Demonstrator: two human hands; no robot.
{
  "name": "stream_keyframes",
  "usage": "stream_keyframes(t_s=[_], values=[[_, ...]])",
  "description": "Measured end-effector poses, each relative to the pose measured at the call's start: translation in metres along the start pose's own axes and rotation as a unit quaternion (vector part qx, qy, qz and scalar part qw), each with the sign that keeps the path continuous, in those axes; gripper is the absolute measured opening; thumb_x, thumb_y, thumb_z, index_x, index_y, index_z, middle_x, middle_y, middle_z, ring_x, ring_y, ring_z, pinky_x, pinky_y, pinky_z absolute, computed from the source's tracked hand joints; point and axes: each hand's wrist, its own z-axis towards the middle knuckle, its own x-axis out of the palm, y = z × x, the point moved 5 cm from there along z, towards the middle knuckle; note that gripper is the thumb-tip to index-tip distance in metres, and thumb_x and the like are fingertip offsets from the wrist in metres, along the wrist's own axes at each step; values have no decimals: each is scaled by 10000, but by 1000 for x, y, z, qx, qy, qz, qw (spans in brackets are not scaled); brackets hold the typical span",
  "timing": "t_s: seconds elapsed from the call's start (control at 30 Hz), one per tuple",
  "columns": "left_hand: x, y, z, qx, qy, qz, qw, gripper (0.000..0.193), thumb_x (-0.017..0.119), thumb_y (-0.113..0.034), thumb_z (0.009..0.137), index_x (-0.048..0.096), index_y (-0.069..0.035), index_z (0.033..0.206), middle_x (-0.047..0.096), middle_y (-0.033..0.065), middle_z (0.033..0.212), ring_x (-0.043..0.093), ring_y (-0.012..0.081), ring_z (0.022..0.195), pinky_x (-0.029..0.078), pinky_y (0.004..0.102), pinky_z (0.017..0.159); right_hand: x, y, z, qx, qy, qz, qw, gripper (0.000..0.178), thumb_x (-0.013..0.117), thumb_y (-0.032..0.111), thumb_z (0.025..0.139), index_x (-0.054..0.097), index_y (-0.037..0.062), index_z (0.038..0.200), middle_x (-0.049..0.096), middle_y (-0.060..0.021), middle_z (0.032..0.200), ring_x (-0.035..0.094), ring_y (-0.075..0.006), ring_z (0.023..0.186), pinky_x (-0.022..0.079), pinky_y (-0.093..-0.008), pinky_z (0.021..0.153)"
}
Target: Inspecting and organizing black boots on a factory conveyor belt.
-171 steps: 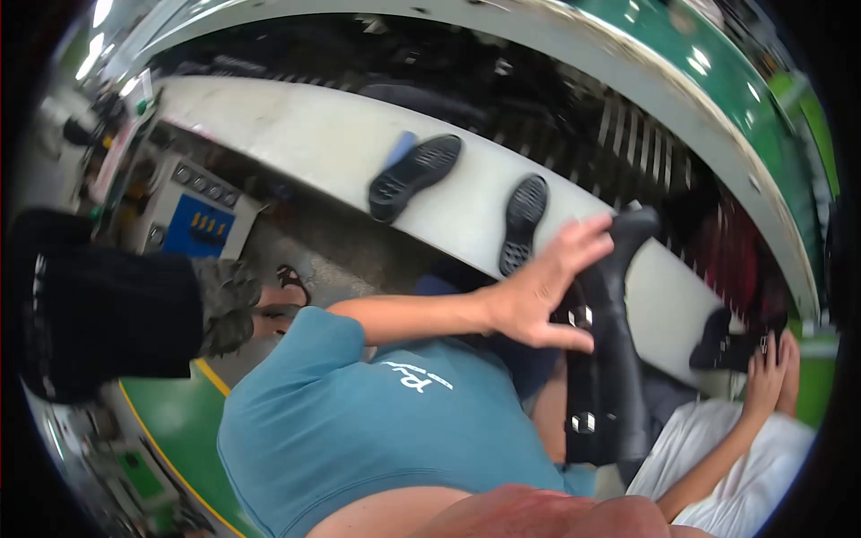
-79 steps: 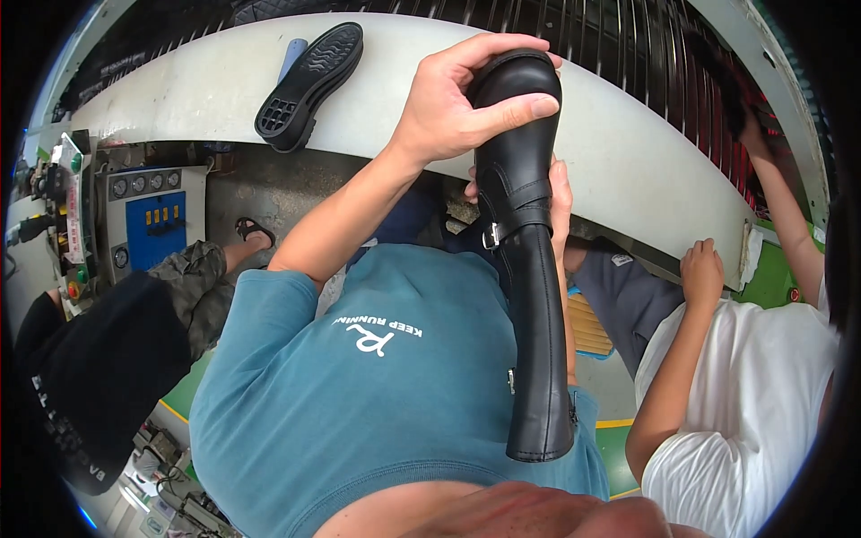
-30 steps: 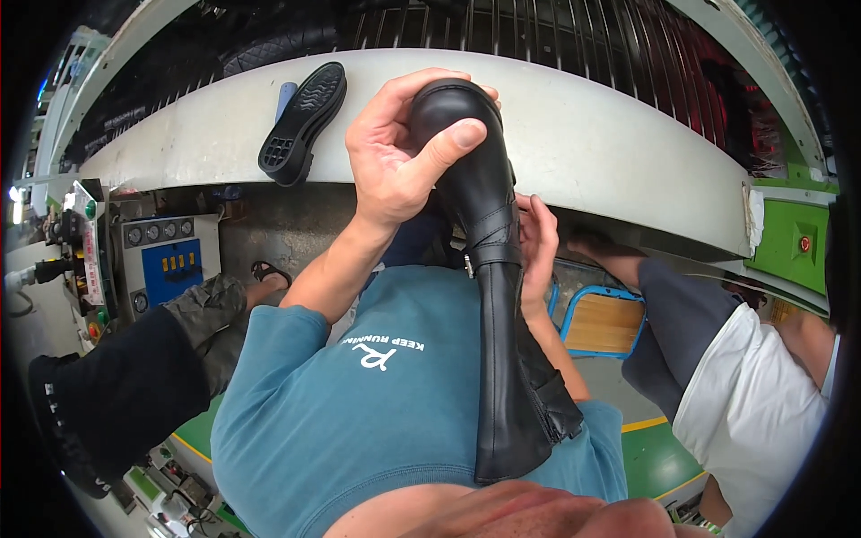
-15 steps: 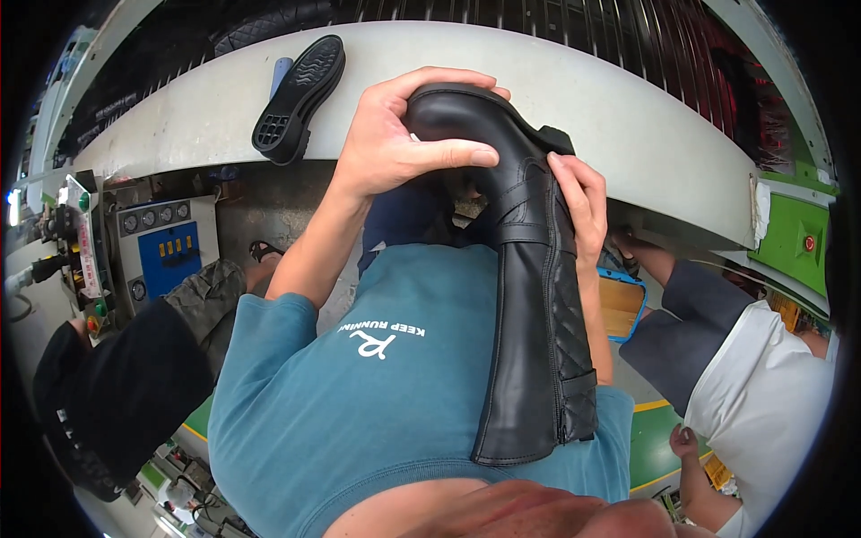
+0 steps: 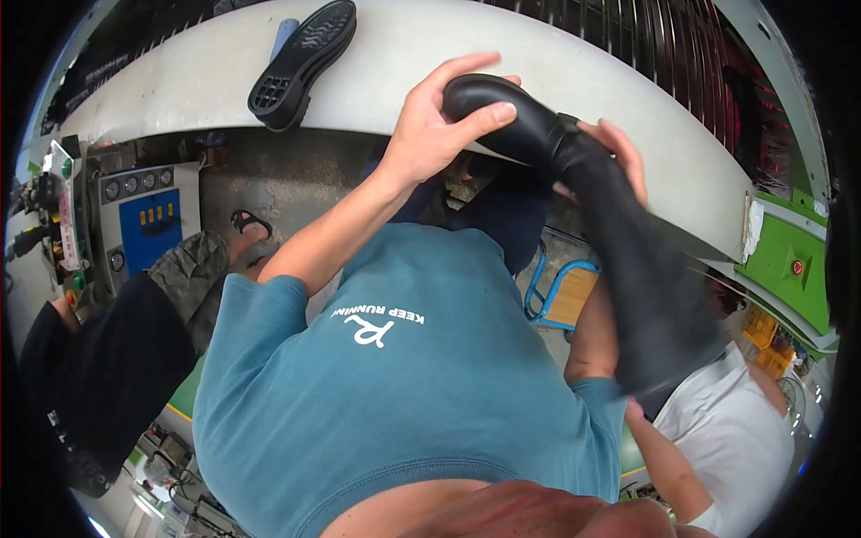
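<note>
Boot (image 5: 619, 260): tall, black, matte; held above the lap, before the white conveyor (image 5: 556, 63). Left hand (image 5: 430, 125) wraps the toe; right hand (image 5: 614, 148) grips the ankle. Risk: the long, blurred shaft could swing out and hit the neighbouring person (image 5: 717, 430).

Your right hand (image 5: 603, 154) is mostly hidden behind the black boot (image 5: 619, 260), whose shaft blurs toward its lower end, hiding your right forearm.
</note>
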Motion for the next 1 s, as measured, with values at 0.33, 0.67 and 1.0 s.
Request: stream_keyframes(t_s=[0.33, 0.67, 1.0], values=[[0, 20, 0, 104, 169, 235, 952, 557, 937, -99, 860, 780, -78, 1394, 785, 108, 1403, 715, 320, 1355, 551, 455, 1190, -77, -29, 53, 70, -32, -72, 994, 503, 643, 430, 1154, 727, -7, 1388, 759, -72, 1274, 674, -129, 1174, 495, -312, 1084], [2, 44, 8, 187, 175, 339, 905, 543, 969, -162, 833, 805, -63, 1340, 818, 103, 1339, 732, 316, 1347, 547, 469, 1204, 18, 22, -1, -356, 53, -456, 814, 563, 971, 253, 790, 809, 103, 1308, 783, -90, 1376, 729, -302, 1321, 582, -474, 1145], [12, 48, 12, 186, 168, 287, 924, 557, 958, -143, 853, 795, -54, 1378, 795, 138, 1382, 764, 280, 1293, 599, 400, 1140, 23, 20, 13, -371, 43, -385, 844, 283, 929, 25, 784, 776, 28, 1022, 847, -93, 1199, 807, -299, 1173, 653, -430, 1047]])
